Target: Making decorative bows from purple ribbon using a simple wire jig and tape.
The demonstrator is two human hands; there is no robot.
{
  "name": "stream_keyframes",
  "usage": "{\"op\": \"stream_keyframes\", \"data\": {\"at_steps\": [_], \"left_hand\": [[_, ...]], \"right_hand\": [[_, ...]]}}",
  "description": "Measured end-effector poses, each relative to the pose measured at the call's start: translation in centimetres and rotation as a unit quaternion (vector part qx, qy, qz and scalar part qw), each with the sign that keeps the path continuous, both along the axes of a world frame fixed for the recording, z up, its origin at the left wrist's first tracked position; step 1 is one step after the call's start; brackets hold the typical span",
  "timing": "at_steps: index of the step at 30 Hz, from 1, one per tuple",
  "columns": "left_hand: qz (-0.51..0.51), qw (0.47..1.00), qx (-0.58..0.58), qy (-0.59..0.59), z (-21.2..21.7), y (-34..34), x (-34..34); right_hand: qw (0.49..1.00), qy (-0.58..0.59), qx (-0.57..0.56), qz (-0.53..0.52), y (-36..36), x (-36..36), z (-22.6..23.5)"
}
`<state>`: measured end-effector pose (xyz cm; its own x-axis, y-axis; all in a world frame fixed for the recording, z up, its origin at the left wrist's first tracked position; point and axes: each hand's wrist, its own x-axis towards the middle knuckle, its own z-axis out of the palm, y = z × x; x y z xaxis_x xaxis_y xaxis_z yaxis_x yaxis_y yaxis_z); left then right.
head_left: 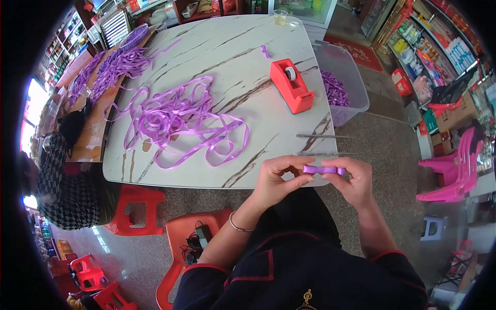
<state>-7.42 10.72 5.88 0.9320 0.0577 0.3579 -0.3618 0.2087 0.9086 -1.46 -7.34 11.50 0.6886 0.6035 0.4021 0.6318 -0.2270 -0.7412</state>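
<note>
Between my two hands, just off the table's near edge, is a small purple ribbon bow (324, 170). My left hand (281, 178) pinches its left end between thumb and fingers. The right end is pinched by my right hand (352, 178). Two thin metal rods (325, 136) stick out past the table edge beyond my hands. Farther off stands a red tape dispenser (292, 88) with a roll in it. Another small purple bow (265, 51) lies behind the dispenser. A loose tangle of purple ribbon (173, 116) spreads over the table's left half.
The marble-patterned table (243, 39) has a cup (280, 18) at its far edge. A clear plastic bin (356, 98) holding many purple pieces stands at its right. More ribbon (116, 70) heaps on a wooden table at left, where another person (67, 186) sits. Red stools (135, 211) stand near me.
</note>
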Motion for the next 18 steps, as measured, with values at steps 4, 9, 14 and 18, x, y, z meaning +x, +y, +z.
{"op": "stream_keyframes", "data": {"at_steps": [4, 9, 14, 18], "left_hand": [[0.004, 1.0, 0.006, 0.016, -0.4, 0.4, 0.4], [0.019, 1.0, 0.008, 0.018, -1.0, 0.8, 1.2], [0.059, 0.997, 0.002, 0.056, -1.5, 1.7, 1.6], [0.113, 0.984, 0.062, 0.121, -4.2, 2.5, 1.9]], "right_hand": [[0.994, 0.105, 0.027, -0.022, 0.4, 0.4, -0.8], [0.985, 0.16, 0.055, -0.018, 1.0, 1.3, -1.8], [0.995, 0.083, -0.047, -0.005, 1.6, 4.6, -1.1], [0.994, 0.049, 0.013, -0.1, 2.3, 13.9, -3.5]]}}
